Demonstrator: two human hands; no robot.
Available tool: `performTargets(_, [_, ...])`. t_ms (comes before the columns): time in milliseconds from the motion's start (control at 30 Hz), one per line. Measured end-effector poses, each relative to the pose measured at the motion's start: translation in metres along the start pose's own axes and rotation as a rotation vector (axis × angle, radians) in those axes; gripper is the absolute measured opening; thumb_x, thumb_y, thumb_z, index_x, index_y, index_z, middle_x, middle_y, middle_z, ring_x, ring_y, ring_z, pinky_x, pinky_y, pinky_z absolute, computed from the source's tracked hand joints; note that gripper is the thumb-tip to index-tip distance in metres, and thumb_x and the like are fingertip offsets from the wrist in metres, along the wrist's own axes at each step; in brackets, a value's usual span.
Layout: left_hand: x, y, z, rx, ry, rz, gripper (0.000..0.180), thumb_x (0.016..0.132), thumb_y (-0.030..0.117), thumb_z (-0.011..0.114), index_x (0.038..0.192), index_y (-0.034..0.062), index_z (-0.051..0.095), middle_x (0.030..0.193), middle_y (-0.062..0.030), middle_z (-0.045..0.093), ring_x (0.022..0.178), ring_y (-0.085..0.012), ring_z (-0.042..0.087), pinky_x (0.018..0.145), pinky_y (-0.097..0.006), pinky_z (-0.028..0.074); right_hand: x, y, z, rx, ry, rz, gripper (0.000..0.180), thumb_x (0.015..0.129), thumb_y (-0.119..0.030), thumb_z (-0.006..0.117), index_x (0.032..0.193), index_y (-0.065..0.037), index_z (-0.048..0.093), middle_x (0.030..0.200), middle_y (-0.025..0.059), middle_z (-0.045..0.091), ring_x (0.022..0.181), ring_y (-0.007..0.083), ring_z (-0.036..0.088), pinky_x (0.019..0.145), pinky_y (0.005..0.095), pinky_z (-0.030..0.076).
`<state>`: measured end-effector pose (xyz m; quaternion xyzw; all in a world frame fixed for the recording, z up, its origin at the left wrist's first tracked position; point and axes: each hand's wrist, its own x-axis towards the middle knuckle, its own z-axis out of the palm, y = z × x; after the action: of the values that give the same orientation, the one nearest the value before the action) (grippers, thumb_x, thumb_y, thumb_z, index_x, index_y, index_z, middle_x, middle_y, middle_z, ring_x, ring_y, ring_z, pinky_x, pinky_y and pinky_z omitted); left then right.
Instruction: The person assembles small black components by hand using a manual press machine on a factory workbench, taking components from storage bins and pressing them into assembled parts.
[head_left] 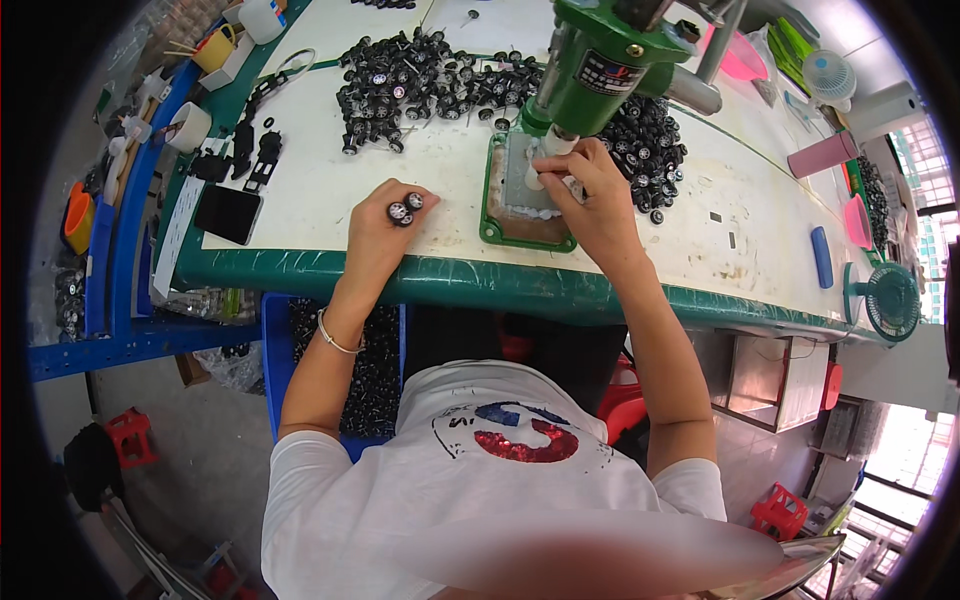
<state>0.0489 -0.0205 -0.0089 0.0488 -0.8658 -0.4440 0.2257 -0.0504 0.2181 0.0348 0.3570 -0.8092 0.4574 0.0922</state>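
Note:
My left hand is closed above the table, with several small black toy wheels with silver hubs held in its curled fingers. My right hand reaches into a green bench press. Its thumb and fingers come together beside the white tip of the ram, above the grey plate on the press's green base. What lies between those fingertips is too small and covered to make out.
Piles of black wheels lie behind and left of the press, with another wheel heap to its right. A dark phone is at the left. A blue bin of black parts stands below the table edge. A green fan is at the right.

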Motion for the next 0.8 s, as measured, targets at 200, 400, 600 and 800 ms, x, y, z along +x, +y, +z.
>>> performTargets(200, [-0.013, -0.010, -0.007, 0.076, 0.151, 0.081, 0.011, 0.082, 0.009, 0.076, 0.089, 0.0031, 0.071, 0.078, -0.0102, 0.064, 0.066, -0.0236, 0.063, 0.061, -0.031, 0.048, 0.004, 0.006, 0.009, 0.199, -0.009, 0.113, 0.015, 0.083, 0.001, 0.066, 0.097, -0.002, 0.070, 0.097, 0.0089, 0.060, 0.082, 0.0186, 0.062, 0.075, 0.0306, 0.050])
performTargets(400, [0.000, -0.014, -0.007, -0.198, 0.117, -0.202, 0.013, 0.085, 0.007, 0.074, 0.095, -0.0004, 0.073, 0.079, -0.0045, 0.064, 0.071, -0.0122, 0.057, 0.066, -0.025, 0.045, -0.009, 0.009, 0.003, 0.223, 0.041, 0.117, 0.028, 0.083, -0.002, 0.069, 0.111, -0.002, 0.065, 0.103, 0.0048, 0.058, 0.085, 0.0123, 0.058, 0.081, 0.0266, 0.048])
performTargets(600, [-0.008, -0.026, -0.065, -0.091, -0.273, 0.032, 0.026, 0.078, -0.005, 0.070, 0.100, 0.0077, 0.076, 0.086, -0.0034, 0.064, 0.077, -0.0126, 0.060, 0.071, -0.025, 0.046, -0.035, 0.020, -0.024, 0.200, 0.036, 0.211, 0.027, 0.090, 0.000, 0.065, 0.117, 0.000, 0.062, 0.109, 0.0028, 0.056, 0.091, 0.0087, 0.056, 0.085, 0.0233, 0.047])
performTargets(800, [-0.002, -0.015, -0.056, 0.067, -0.568, 0.113, 0.035, 0.071, -0.015, 0.065, 0.098, 0.0045, 0.074, 0.090, -0.0054, 0.062, 0.084, -0.0172, 0.063, 0.076, -0.028, 0.049, -0.049, 0.031, -0.037, 0.267, 0.033, 0.282, 0.023, 0.093, -0.003, 0.063, 0.117, 0.000, 0.062, 0.103, 0.0013, 0.056, 0.085, 0.0071, 0.055, 0.079, 0.0210, 0.046])
